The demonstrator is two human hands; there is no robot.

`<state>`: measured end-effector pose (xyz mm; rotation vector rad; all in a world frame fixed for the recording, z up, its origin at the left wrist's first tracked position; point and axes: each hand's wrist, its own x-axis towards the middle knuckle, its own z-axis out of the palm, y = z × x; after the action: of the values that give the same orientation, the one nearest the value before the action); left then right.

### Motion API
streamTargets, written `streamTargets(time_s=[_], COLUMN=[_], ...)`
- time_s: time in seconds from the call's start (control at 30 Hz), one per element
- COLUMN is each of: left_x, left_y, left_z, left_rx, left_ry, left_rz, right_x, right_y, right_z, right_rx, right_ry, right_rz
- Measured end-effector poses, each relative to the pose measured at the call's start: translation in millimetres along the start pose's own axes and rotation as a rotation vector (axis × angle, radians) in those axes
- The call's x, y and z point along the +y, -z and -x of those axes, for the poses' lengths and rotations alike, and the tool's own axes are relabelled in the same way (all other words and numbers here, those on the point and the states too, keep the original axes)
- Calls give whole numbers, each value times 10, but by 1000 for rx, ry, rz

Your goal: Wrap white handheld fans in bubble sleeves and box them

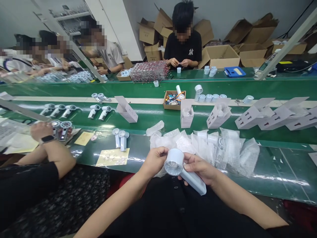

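A light-blue handheld fan (193, 181) is held close to my body, its round grilled head tilted up to the left and its handle pointing down to the right. My left hand (155, 162) pinches the side of the fan head with thumb and fingertips. Around the neck and upper handle, my right hand (200, 167) is closed, some fingers hidden behind the fan. Just beyond my hands lies a pile of clear bubble-wrap bags (184, 142), several with fans inside. Two light-blue fans (123, 140) stand to the left by a yellow paper note (112, 157).
Open white boxes (187, 117) stand along the green conveyor (153, 119). A cardboard tray (172, 106) of small parts sits behind them. At left, a co-worker's hand (41, 132) is near other fans (65, 129). People work across the line, with cartons (220, 56) behind.
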<state>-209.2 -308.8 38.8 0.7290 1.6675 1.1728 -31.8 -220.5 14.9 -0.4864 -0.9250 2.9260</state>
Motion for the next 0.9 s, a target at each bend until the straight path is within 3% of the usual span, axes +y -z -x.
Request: streamTargets(time_s=[0.13, 0.23, 0.37, 0.47, 0.67, 0.77, 0.9], left_x=[3, 71, 122, 90, 102, 185, 279], left_y=[159, 126, -71, -121, 51, -8, -137], left_z=[-50, -52, -16, -2, -22, -12, -6], left_rx=[168, 116, -68, -125, 34, -7, -47], left_ry=[-8, -47, -42, -7, 52, -2, -78], left_rz=[186, 139, 83, 125, 270, 193, 172], right_x=[-34, -67, -92, -90, -101, -132, -161], right_y=[75, 83, 22, 6, 96, 81, -10], right_z=[116, 185, 140, 93, 245, 310, 260], right_rx=[170, 73, -123, -63, 111, 59, 31], right_ry=[-11, -8, 9, 22, 4, -29, 40], right_rz=[87, 86, 40, 43, 120, 126, 151])
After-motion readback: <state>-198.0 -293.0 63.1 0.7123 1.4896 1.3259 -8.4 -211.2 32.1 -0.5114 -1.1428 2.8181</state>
